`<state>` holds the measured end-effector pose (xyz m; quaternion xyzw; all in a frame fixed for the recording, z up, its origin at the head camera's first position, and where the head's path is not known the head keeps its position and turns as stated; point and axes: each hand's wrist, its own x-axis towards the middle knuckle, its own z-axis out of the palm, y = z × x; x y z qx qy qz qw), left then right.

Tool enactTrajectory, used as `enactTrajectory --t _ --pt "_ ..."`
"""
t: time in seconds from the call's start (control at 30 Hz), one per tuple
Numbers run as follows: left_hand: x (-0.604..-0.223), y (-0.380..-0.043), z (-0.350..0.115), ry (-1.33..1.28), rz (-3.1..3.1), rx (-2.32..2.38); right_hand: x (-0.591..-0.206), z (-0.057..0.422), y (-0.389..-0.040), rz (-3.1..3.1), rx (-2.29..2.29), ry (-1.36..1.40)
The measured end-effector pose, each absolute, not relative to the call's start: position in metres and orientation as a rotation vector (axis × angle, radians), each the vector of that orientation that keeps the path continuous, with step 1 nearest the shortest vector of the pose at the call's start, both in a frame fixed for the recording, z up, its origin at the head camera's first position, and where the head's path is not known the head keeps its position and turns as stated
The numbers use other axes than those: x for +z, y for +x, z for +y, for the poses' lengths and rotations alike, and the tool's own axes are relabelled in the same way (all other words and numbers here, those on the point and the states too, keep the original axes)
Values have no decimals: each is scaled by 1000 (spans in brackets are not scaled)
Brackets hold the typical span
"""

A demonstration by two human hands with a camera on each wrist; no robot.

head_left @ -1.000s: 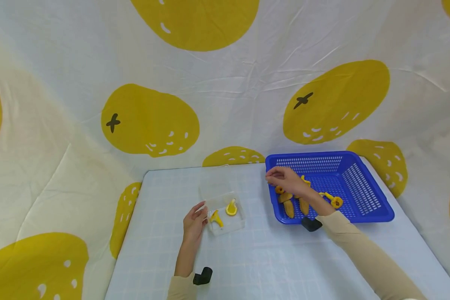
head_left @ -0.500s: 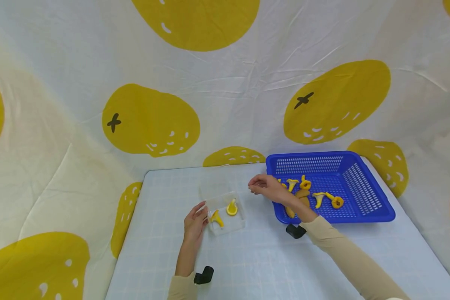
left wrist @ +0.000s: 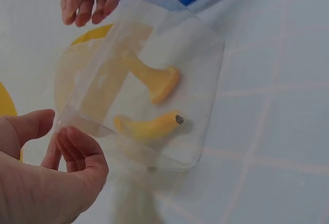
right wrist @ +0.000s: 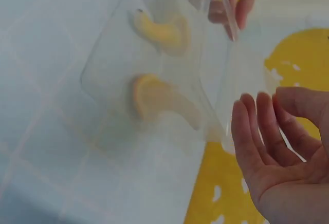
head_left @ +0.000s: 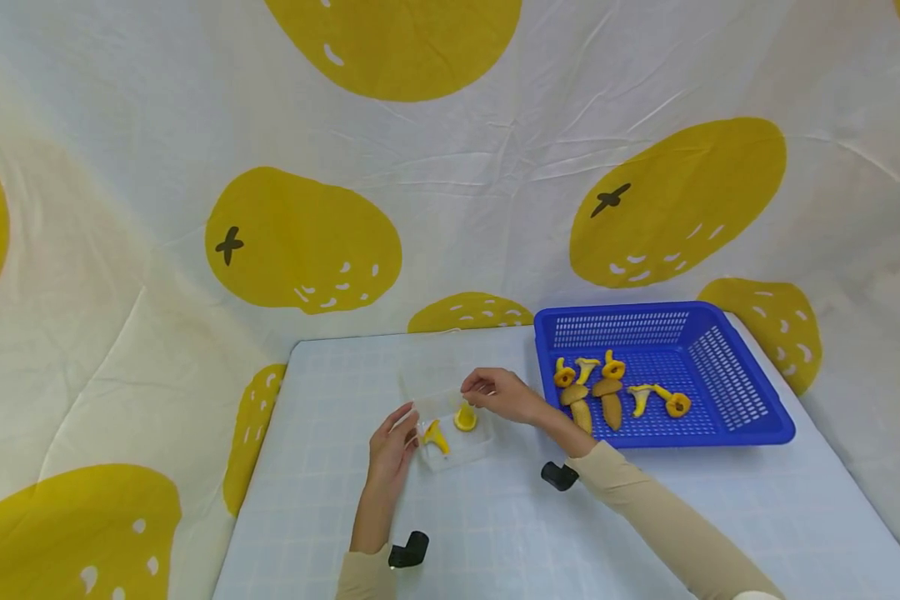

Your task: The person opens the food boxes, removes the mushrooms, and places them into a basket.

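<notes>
A clear plastic box (head_left: 461, 457) with its lid (head_left: 425, 371) folded back stands on the table. Inside lie two yellow chanterelle mushrooms (head_left: 464, 418), also visible through the wall in the left wrist view as one upper mushroom (left wrist: 154, 80) and one lower mushroom (left wrist: 150, 126). My left hand (head_left: 392, 450) pinches the box at its left corner, between thumb and fingers. My right hand (head_left: 504, 395), holding nothing, is over the box's right back corner; in the right wrist view its fingers (right wrist: 264, 124) are loosely bent beside the lid side, and contact is unclear.
A blue perforated basket (head_left: 776, 429) stands at the right of the table (head_left: 525, 517). It holds several yellow chanterelles (head_left: 677, 406) and two brown mushrooms (head_left: 610, 406). A white cloth with yellow fruit prints (head_left: 480, 192) hangs behind the table.
My right hand has travelled left from above the blue basket to the clear box, uncovering the mushrooms in the basket. My left hand has stayed at the box.
</notes>
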<state>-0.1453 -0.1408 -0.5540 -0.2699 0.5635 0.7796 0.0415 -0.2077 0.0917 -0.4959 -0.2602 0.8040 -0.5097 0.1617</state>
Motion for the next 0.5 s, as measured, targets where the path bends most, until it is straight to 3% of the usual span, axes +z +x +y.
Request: enactTrajectory --t 0.5 --pt "-557 -145 -140 -749 1721 2448 -523 50 -195 2296 -1365 -955"
